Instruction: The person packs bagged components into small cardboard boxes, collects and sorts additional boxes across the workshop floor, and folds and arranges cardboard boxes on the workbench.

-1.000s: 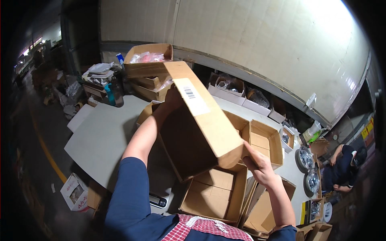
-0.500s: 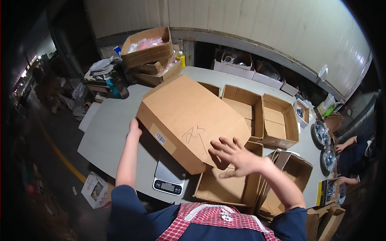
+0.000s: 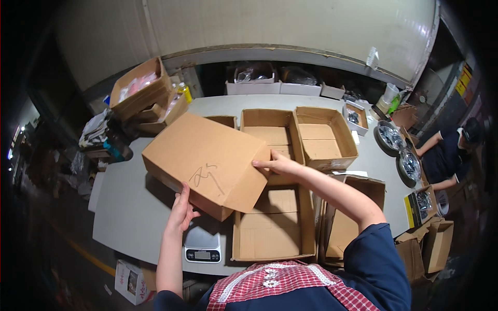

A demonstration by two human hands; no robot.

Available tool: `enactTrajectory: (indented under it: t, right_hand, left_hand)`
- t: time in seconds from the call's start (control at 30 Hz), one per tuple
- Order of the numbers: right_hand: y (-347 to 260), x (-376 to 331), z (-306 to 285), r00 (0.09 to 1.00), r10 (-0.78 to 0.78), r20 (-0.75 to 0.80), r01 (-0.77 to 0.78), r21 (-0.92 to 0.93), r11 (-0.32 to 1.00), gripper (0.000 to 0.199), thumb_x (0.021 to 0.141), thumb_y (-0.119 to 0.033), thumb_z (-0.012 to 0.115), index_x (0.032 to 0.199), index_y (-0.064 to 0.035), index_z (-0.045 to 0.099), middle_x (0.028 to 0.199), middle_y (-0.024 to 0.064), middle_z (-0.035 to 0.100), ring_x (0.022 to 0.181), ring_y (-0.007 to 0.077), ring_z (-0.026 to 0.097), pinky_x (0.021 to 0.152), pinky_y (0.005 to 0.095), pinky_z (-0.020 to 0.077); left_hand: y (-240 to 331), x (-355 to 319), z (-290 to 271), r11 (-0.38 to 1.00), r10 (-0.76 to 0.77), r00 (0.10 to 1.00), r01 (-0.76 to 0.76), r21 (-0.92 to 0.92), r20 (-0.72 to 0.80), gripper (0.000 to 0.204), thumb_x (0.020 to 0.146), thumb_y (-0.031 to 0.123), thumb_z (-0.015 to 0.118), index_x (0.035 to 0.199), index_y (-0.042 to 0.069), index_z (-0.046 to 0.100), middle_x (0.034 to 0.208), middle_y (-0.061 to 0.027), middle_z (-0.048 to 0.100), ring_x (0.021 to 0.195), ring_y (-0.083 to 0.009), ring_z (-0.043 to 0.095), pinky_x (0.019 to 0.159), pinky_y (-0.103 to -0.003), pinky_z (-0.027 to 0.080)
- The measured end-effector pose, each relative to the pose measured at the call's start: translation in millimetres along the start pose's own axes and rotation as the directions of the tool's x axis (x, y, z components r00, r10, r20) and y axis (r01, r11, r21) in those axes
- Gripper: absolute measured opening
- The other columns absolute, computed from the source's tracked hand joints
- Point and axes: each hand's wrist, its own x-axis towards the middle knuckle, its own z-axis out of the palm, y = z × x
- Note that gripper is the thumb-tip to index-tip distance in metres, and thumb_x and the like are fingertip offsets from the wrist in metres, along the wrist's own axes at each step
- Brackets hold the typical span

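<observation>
A large brown cardboard box (image 3: 207, 150) is tilted above the table, a broad flat face with pen marks turned up. My left hand (image 3: 181, 211) grips its near long side, thumb against the wall and the other fingers partly beneath. At the right end, my right hand (image 3: 279, 164) is closed on the box's edge, some fingers hidden behind it. Below it to the right stands an open cardboard box (image 3: 272, 228) with a bare bottom. A small digital scale (image 3: 203, 254) lies under the held box's near corner, its plate partly in shadow.
Open cardboard boxes (image 3: 324, 137) stand behind and to the right on the grey table (image 3: 122, 207). Stacked boxes with pink bags (image 3: 139, 85) fill the back left. Round trays of dark parts (image 3: 409, 167) line the right edge, beside another person (image 3: 450, 155).
The held box has swung left and lower in view as the view turned. My right hand, spread over its face before, now grips its right end. My left hand has moved along the near side.
</observation>
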Motion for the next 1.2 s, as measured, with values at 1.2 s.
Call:
enactTrajectory:
  t: [1.2]
  right_hand:
    - [-36.4, -46.9, -68.8, 0.96, -0.043, -0.278, 0.191, 0.534, 0.823, 0.088, 0.085, -0.05, 0.076, 0.151, -0.0141, 0.031, 0.147, 0.0074, 0.044, 0.134, 0.0269, 0.048, 0.105, 0.0543, 0.0469]
  left_hand:
    - [23.4, 117.1, 238.6, 0.836, 0.304, 0.939, -0.345, -0.427, -0.164, 0.053, 0.081, 0.037, 0.075, 0.117, 0.001, 0.061, 0.12, -0.0082, 0.059, 0.114, -0.0195, 0.053, 0.101, -0.039, 0.044]
